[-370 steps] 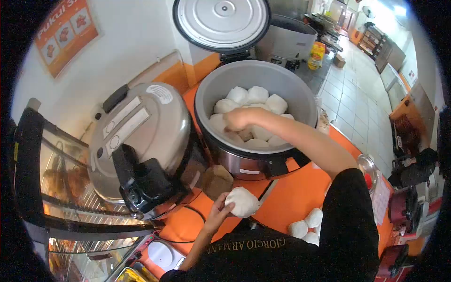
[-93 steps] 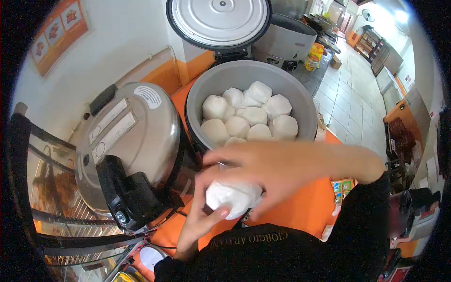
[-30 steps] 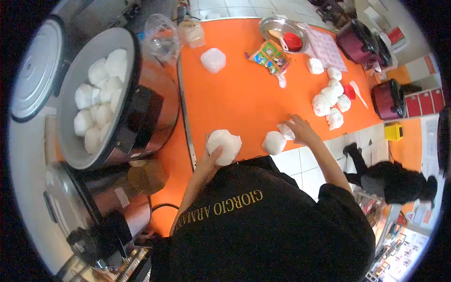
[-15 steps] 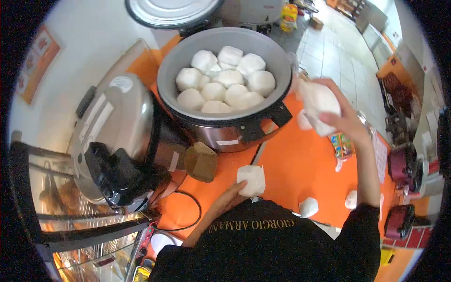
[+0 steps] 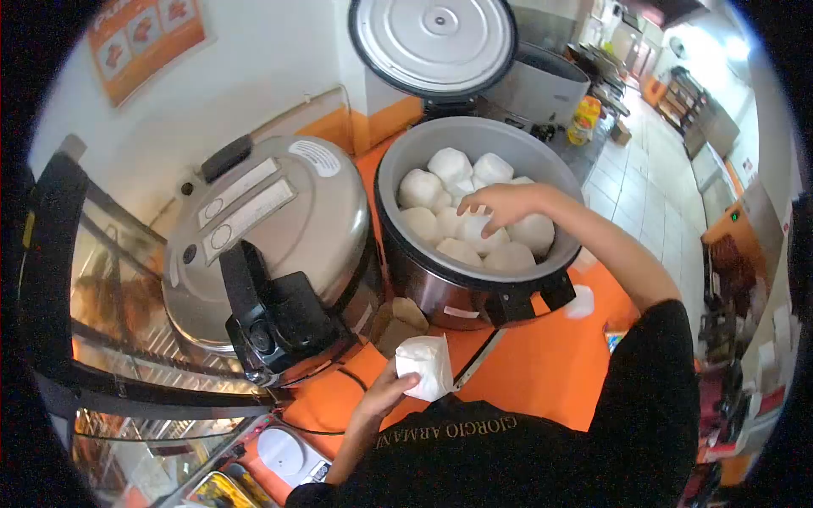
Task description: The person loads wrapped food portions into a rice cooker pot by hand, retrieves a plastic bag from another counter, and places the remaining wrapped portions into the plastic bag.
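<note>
Since half a second ago, my right hand (image 5: 500, 205) has swung in from over the tabletop (image 5: 529, 364), where it was carrying a white packet, and is now reaching down inside the grey pot (image 5: 500, 135). Its fingers are arching over a smooth white pot bundle (image 5: 483, 240), and I cannot tell whether they are gripping it or letting go. Around it, rounded bundles (image 5: 421, 189) are crowding together, lumpy and matt, some sitting squarish with softened corners.

My left hand (image 5: 388, 394) is grasping a wrapped bundle (image 5: 428, 366), thumb pressing its near side, and is holding it above the orange tabletop, in front of the open cooker (image 5: 423, 298). Its thin covering is creasing and flaring into a crisp edge; from here I am not making out whether it is paper or film. A loose bundle (image 5: 581, 302) is lying on the tabletop at the cooker's side.

The ribbed silver lid (image 5: 440, 42) is standing raised behind the pot. Alongside, the closed cooker (image 5: 318, 229) is showing brushed metal and a chunky black latch (image 5: 275, 305). A small brown box (image 5: 389, 333) is sitting between the wrapped bundle and the cookers.
</note>
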The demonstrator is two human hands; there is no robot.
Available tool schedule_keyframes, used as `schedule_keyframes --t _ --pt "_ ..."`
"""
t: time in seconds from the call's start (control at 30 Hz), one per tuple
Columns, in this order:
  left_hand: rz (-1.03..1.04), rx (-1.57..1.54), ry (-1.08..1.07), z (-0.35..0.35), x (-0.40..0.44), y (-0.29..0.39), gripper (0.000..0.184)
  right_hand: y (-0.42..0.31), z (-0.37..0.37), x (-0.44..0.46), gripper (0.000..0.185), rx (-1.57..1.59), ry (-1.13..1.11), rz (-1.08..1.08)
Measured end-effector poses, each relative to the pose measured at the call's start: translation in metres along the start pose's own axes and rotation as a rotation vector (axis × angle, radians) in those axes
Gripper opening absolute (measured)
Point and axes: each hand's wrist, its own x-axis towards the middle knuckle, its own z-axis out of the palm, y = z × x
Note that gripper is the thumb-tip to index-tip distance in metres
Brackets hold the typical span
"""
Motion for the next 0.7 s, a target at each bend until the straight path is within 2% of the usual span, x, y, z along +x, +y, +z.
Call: schedule_keyframes --t 0.03,0.07,0.1,0.13,0.2,0.23,0.3,0.33,0.37,0.4,0.43,0.47,0.53,0.63,0.7 --pt "0.022 -0.015 0.007 0.009 0.005 0.011 0.063 -0.016 -0.006 -0.006 0.046 0.04 0.095 -0.017" --pt "0.038 0.095 0.034 0.019 0.011 0.022 0.059 -0.038 -0.006 -0.012 0.04 -0.011 0.24 -0.152" --pt "0.049 0.203 0.068 0.028 0.016 0.032 0.056 -0.072 -0.01 -0.021 0.042 0.093 0.249 -0.148" --pt "0.063 0.183 0.085 0.039 0.021 0.043 0.056 -0.108 -0.014 -0.031 0.043 0.202 0.258 -0.142" --pt "0.256 0.317 0.055 0.057 0.028 0.063 0.051 -0.157 -0.011 -0.051 0.048 0.155 0.277 -0.413" --pt "0.262 0.311 0.062 0.06 0.029 0.068 0.051 -0.17 -0.006 -0.055 0.048 0.151 0.267 -0.419" --pt "0.357 0.367 -0.051 0.065 0.032 0.075 0.052 -0.182 0.002 -0.06 0.058 -0.232 0.234 -0.375" --pt "0.339 0.386 -0.117 0.068 0.033 0.08 0.065 -0.176 0.003 -0.057 0.058 -0.231 0.233 -0.377" --pt "0.336 0.388 -0.116 0.071 0.035 0.084 0.065 -0.164 0.004 -0.05 0.061 -0.16 0.294 -0.382" --pt "0.372 0.174 -0.109 0.075 0.039 0.088 0.07 -0.153 0.0 -0.044 0.064 -0.089 0.355 -0.388" --pt "0.405 -0.04 -0.1 0.076 0.041 0.09 0.077 -0.143 -0.014 -0.037 0.063 -0.045 0.316 -0.285" --pt "0.373 0.052 -0.139 0.068 0.04 0.089 0.085 -0.115 -0.013 -0.023 0.059 -0.014 0.462 -0.317" --pt "0.368 0.096 -0.124 0.074 0.033 0.091 0.087 -0.076 -0.023 -0.001 0.065 -0.061 0.446 -0.018" --pt "0.337 0.139 -0.139 0.074 0.025 0.088 0.089 0.005 -0.008 0.034 0.063 -0.065 0.372 0.062" --pt "0.263 0.168 -0.148 0.071 0.019 0.085 0.087 0.031 -0.005 0.045 0.057 0.275 0.095 0.132"
